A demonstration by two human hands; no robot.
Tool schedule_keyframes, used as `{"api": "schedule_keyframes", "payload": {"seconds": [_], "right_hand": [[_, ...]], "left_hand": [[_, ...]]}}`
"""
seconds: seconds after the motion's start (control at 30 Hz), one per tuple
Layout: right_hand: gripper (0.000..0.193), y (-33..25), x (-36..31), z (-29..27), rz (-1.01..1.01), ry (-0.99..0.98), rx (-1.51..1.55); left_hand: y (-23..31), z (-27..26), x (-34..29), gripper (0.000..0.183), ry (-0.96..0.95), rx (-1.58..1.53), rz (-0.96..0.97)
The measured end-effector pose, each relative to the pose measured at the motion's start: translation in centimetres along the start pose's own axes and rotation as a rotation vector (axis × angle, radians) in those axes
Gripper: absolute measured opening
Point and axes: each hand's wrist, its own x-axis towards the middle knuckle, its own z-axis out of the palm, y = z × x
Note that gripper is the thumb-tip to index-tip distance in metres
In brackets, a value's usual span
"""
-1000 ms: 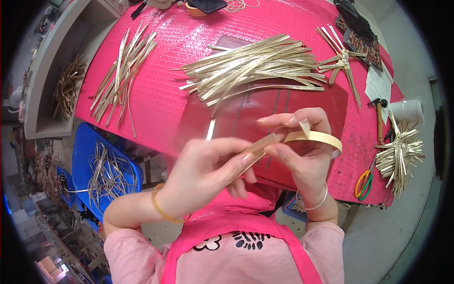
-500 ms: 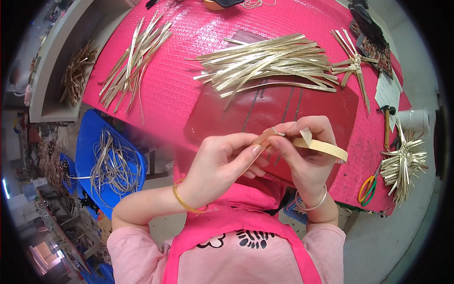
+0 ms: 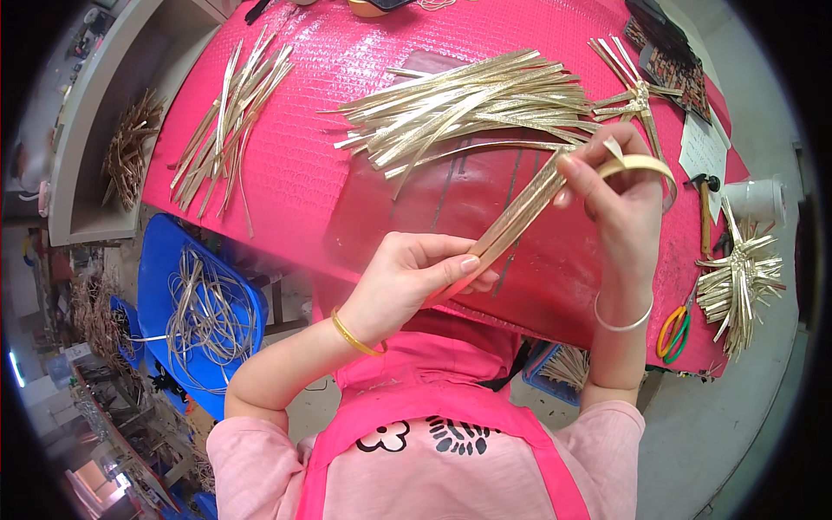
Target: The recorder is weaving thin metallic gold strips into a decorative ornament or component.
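A few flat gold strips (image 3: 523, 211), laid side by side, stretch slantwise between my hands above the red mat (image 3: 563, 269). My left hand (image 3: 406, 282) is closed, pinching their near end between thumb and fingers. At the far end, the thumb and fingers of my right hand (image 3: 620, 186) are also closed on them. A roll of pale tape (image 3: 650, 163) hangs around the right hand's fingers, its loose end sticking up. Just beyond the right fingertips lies a large pile of gold strips (image 3: 468, 108).
A smaller strip bundle (image 3: 230, 121) lies left on the pink table cover (image 3: 338, 52). At right are a woven strip piece (image 3: 637, 100), a hammer (image 3: 705, 212), scissors (image 3: 674, 334) and a spiky gold piece (image 3: 741, 282). A blue tub (image 3: 160, 260) holds coiled strips.
My right hand has moved up and away to the right, carrying the tape roll and the strips' far end. The strips now show lengthwise between my hands; the left hand stays near its place.
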Motion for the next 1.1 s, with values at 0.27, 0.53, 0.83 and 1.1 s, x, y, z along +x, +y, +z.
{"api": "schedule_keyframes", "payload": {"seconds": [0.27,0.53,0.83,1.1], "right_hand": [[0.02,1.9,1.7,-0.4,0.038,-0.055,0.038],[0.017,3.6,2.4,0.1,-0.051,-0.042,-0.057],[0.056,5.0,-4.0,1.5,-0.09,-0.113,-0.194],[0.08,4.1,-4.1,4.9,0.029,-0.12,-0.094]], "left_hand": [[-0.8,-0.6,0.6,0.026,0.019,0.011,-0.052],[-1.5,-1.3,1.1,0.022,0.095,0.002,-0.033],[-0.8,-1.4,2.4,0.019,0.15,-0.142,-0.049],[-0.2,-0.4,1.7,0.025,0.073,-0.186,-0.017]]}}
